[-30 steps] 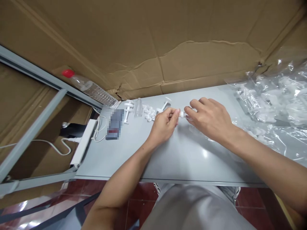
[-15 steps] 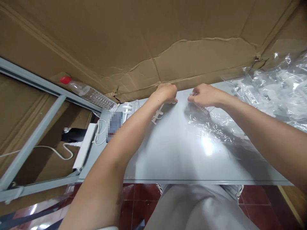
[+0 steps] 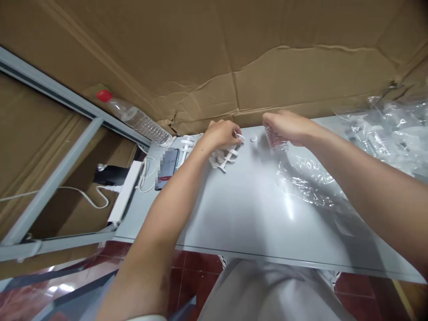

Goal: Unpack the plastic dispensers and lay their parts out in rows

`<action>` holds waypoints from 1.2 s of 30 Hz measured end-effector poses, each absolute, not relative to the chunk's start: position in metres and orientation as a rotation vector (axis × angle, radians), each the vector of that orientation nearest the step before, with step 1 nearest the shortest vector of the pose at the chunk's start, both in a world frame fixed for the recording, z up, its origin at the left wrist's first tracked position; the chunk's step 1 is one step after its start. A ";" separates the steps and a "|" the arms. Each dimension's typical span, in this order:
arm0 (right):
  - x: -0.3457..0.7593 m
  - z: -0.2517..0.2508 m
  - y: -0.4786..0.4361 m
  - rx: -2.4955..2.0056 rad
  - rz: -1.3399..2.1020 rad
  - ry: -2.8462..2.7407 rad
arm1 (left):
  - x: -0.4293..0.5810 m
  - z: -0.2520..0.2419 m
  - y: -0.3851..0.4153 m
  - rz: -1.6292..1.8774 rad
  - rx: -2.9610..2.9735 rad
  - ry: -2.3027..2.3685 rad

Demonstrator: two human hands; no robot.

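Parting since 1 second ago, when they met at a white-capped piece, your left hand [image 3: 221, 133] and right hand [image 3: 288, 127] now work separately. Your right fingers wrap the clear ridged bottle [image 3: 277, 139], above the table [image 3: 240, 214]. Between them lies 1 loose white cap [image 3: 253, 139], suggesting the bottle is uncapped. Your left fingers narrow at the white pump parts [image 3: 230, 156]; whether they grip any is unclear.

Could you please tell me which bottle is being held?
The small bottle in the right hand; the red-capped bottle stands farther left, untouched by either hand.
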State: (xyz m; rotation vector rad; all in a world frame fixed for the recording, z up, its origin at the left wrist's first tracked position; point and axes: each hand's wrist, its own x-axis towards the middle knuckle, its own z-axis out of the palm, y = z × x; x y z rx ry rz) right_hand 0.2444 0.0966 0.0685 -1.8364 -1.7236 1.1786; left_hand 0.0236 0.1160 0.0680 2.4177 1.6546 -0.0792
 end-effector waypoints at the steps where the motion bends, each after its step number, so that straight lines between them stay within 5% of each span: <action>1: 0.241 0.070 0.095 -1.831 1.211 -1.735 | 0.023 0.066 0.118 -0.052 2.412 1.663; 15: 0.203 0.074 0.090 -1.889 0.978 -2.063 | 0.002 0.058 0.129 0.206 2.251 1.783; 30: 0.181 0.073 0.070 -1.969 0.675 -2.263 | -0.031 0.032 0.028 0.606 2.317 1.621; 36: 0.196 0.066 0.043 -1.870 0.879 -2.168 | -0.022 0.020 0.037 0.689 2.377 1.679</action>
